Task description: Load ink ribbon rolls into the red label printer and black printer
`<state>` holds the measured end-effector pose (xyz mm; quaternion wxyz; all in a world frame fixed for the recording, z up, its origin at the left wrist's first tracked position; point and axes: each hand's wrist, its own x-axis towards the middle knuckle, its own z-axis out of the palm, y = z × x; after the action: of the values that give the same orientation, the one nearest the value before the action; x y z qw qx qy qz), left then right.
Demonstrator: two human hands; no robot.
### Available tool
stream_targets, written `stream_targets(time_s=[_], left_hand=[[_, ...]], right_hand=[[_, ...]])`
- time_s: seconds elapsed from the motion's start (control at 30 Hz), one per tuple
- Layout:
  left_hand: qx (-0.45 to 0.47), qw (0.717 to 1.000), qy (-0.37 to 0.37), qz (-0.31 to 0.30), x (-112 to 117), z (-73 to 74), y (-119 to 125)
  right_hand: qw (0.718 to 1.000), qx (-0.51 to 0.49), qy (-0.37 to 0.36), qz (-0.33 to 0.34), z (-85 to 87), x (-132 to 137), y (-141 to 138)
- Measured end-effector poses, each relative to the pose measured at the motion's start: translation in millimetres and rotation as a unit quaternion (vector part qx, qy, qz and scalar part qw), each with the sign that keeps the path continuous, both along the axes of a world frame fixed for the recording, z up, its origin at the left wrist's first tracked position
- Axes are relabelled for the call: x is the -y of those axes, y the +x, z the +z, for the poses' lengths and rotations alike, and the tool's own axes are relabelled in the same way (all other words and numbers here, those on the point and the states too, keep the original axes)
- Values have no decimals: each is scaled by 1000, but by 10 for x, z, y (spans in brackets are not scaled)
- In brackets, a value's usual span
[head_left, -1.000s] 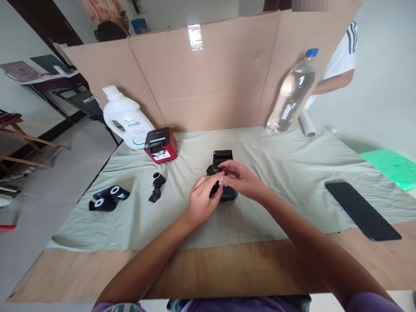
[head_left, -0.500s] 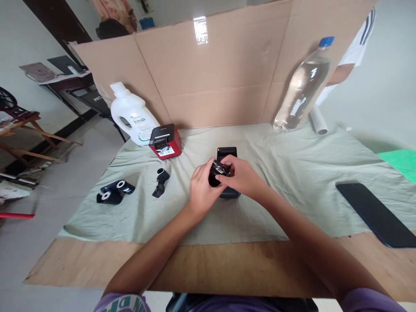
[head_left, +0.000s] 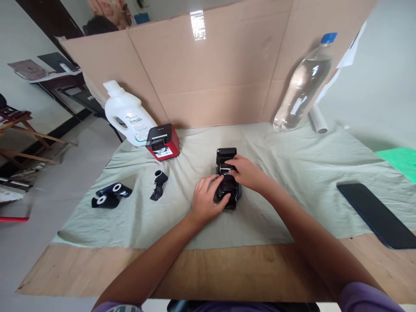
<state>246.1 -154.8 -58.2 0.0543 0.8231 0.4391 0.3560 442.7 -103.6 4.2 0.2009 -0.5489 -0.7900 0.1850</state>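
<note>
A small black device (head_left: pixel 226 151) with its lid raised, looking like a portable printer, stands on the cloth in front of me. In its bay sits a glossy black roll (head_left: pixel 224 170), with a black strip (head_left: pixel 229 200) hanging from it toward me. My right hand (head_left: pixel 245 172) has its fingertips on the roll from the right. My left hand (head_left: pixel 208 197) grips the strip from the left, thumb and fingers apart across it. Much of the device's lower body is hidden by the strip and my fingers.
Left on the cloth (head_left: pixel 182 225) lie a small unwound black roll (head_left: pixel 158 185) and two black rolls (head_left: pixel 112 195). Behind them stand a red-and-black printer (head_left: pixel 163 142) and a white jug (head_left: pixel 128 115). At right are a phone (head_left: pixel 377 214), a water bottle (head_left: pixel 303 89) and a white tube (head_left: pixel 317 119).
The black roll has gone down from between my hands into the device. Its strip now hangs toward me, and my left hand has shifted slightly nearer me onto it.
</note>
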Motion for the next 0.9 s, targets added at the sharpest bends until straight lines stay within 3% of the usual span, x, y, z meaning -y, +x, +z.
stream_targets(time_s=[0.33,0.53,0.67,0.77,0.9], left_hand=[[-30,999,4,-27,-24,-48,12],[-31,999,-3,-35,-21,-40,6],[-62,994,0,-92,-9,-18,-19],[-98,985,16,-138,-3,-26,-35],[-104,980,73,-151,-17,-57,-56]], right_hand=[[999,17,16,-24,-159,-50,-44],[990,83,54,-99,-211,19,-107],[979,9,124,-159,-188,-37,-60],[981,-46,145,-124,-214,-130,26],[982,-109,131,-85,-193,-175,117]])
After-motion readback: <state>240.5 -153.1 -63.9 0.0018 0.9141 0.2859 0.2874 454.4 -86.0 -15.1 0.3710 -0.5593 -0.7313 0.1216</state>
